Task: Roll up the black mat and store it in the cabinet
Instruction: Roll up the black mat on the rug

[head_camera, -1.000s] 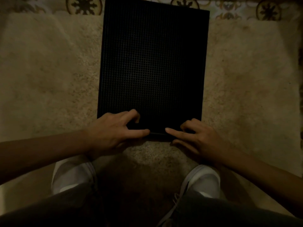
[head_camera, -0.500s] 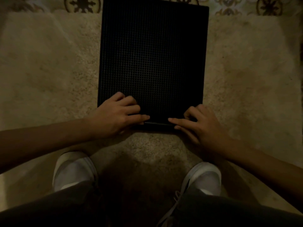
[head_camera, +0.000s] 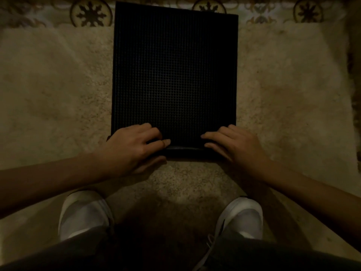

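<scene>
The black mat [head_camera: 174, 75], with a fine grid texture, lies on a beige carpet straight ahead of me. Its near edge is curled over into a thin roll [head_camera: 185, 151]. My left hand [head_camera: 132, 147] grips the left end of that roll, fingers on top and thumb underneath. At the right end my right hand [head_camera: 234, 145] presses on the roll, its fingers curled over the edge. No cabinet is in view.
Beige shaggy carpet [head_camera: 58, 94] surrounds the mat on both sides. A patterned tile floor [head_camera: 91, 13] runs along the far edge. My two white shoes [head_camera: 84, 214] [head_camera: 242, 216] stand close below the mat, with dark trousers at the bottom.
Both hands have moved forward along the mat, and the near edge has rolled over further. The flat part of the mat is shorter than before.
</scene>
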Available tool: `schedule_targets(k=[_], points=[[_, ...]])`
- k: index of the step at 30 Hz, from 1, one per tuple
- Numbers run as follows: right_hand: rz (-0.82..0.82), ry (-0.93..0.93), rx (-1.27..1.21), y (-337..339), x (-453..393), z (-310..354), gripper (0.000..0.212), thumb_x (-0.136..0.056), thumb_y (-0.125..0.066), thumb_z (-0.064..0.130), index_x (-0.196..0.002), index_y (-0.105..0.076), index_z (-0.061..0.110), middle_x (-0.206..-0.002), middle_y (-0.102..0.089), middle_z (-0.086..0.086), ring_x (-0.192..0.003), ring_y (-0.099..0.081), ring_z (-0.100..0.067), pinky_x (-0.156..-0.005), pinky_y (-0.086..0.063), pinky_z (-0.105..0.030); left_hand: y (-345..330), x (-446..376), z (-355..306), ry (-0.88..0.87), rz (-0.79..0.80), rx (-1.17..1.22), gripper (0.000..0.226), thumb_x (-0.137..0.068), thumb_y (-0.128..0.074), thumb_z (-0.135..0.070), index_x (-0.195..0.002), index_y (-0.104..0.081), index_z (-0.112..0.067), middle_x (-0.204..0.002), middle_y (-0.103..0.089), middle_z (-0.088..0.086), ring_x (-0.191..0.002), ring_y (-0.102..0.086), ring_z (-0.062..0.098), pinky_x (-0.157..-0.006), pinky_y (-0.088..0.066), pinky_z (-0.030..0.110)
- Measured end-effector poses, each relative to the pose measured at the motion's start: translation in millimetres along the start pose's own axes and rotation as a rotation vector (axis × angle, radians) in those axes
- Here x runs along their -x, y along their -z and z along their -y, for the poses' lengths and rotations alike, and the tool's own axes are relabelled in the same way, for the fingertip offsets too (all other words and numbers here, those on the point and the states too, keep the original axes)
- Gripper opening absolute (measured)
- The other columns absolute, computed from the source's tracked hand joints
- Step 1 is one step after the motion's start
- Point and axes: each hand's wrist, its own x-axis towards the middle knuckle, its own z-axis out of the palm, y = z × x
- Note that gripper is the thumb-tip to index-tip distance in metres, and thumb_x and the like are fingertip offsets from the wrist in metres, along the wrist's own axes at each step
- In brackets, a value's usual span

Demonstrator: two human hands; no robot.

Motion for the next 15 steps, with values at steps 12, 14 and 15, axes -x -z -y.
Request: schedule_targets(k=[12,14,15], points=[[-0.221,-0.206,0.172,-29.3,-30.2,64.6,0.032,-0.106,-0.044,0.037,-0.098,-0.061,0.011,-0.088,-0.06,-0.01,-0.075,-0.052,-0.028,-0.063,-0.04,-0.041,-9.5,1.2,-0.7,0.137,-0.049,-0.109,0.041,-0.101,-0.052,-0.039,-0.125,-0.065,-0.007,-0.096,-0.059,0.01,-0.077,-0.051,0.023,-0.06,-0.043,0.034],[-0.257,-0.186,0.193,-30.2,-39.4,58.3,0.037,-0.108,-0.038,0.034,-0.092,-0.062,0.011,-0.083,-0.059,-0.008,-0.071,-0.051,-0.028,-0.06,-0.04,-0.041,-9.2,-0.1,0.7,0.167,-0.066,-0.11,0.042,-0.102,-0.048,-0.04,-0.123,-0.065,-0.008,-0.096,-0.058,0.011,-0.075,-0.051,0.023,-0.057,-0.042,0.033],[-0.267,-0.174,0.208,-30.2,-42.3,55.6,0.037,-0.108,-0.037,0.032,-0.09,-0.062,0.012,-0.081,-0.058,-0.007,-0.07,-0.051,-0.027,-0.059,-0.039,-0.041,-9.6,-0.6,0.4,0.18,-0.071,-0.117,0.043,-0.102,-0.046,-0.04,-0.123,-0.065,-0.007,-0.097,-0.058,0.011,-0.075,-0.051,0.023,-0.057,-0.042,0.033]])
